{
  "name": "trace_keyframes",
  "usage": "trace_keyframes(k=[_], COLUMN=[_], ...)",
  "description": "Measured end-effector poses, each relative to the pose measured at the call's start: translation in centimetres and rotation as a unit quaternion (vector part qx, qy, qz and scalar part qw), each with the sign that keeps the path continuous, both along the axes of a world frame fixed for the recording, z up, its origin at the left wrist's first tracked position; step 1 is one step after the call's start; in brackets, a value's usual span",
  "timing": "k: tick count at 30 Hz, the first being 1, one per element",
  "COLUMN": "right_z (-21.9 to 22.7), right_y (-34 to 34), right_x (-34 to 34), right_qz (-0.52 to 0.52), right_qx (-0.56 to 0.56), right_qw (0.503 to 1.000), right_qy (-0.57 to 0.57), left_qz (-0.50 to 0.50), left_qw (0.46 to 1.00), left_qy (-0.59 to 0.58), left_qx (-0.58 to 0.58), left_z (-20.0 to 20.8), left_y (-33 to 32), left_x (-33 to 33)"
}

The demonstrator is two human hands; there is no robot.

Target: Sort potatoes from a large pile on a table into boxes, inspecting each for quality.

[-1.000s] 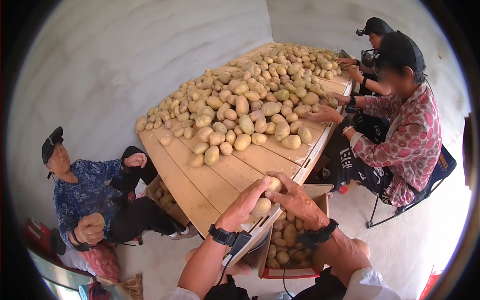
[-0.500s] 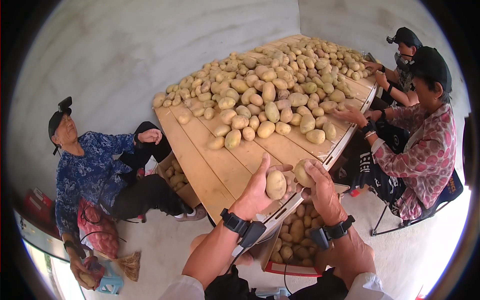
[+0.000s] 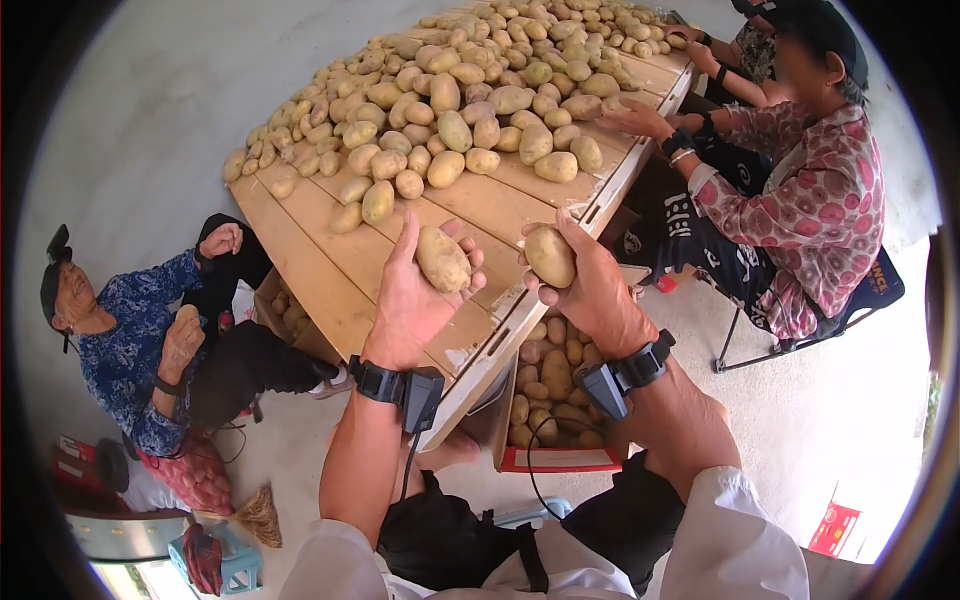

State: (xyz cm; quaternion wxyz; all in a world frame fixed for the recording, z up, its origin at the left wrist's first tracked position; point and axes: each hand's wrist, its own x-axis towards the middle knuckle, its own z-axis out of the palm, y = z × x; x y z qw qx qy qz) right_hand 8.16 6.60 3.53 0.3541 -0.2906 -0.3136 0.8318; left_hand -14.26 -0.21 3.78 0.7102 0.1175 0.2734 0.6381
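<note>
My left hand is curled round an oval yellowish-brown potato, palm upward, above the near end of the wooden table. Close by on the right, my right hand grips another potato with the thumb along its upper side. The two potatoes are apart. Beyond my hands a large heap of potatoes covers the far part of the table. Under my right forearm, a cardboard box full of potatoes stands on the floor against the table's end.
On the left sits a person in a blue patterned shirt, beside a box of potatoes. Two people sit along the right side, the nearer in a pink patterned shirt on a folding chair. A blue stool and a broom are lower left.
My hands have moved farther apart, each still with its potato. The view has shifted. The person on the left has raised a hand from near the stool to the chest.
</note>
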Motion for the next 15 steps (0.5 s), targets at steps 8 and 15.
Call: trace_keyframes(k=[8,15], right_z=[1.7,0.9], right_y=[0.1,-1.1], right_x=[3.0,5.4], right_qz=[0.005,0.035], right_qx=[0.101,0.257], right_qw=[0.994,0.944], right_qy=[-0.046,-0.202], left_qz=[0.021,0.001], left_qw=[0.995,0.982], left_qy=[0.085,0.191], left_qx=[-0.037,0.009], left_z=[0.8,-1.0], left_y=[-0.4,-0.3], left_x=[1.3,-0.2])
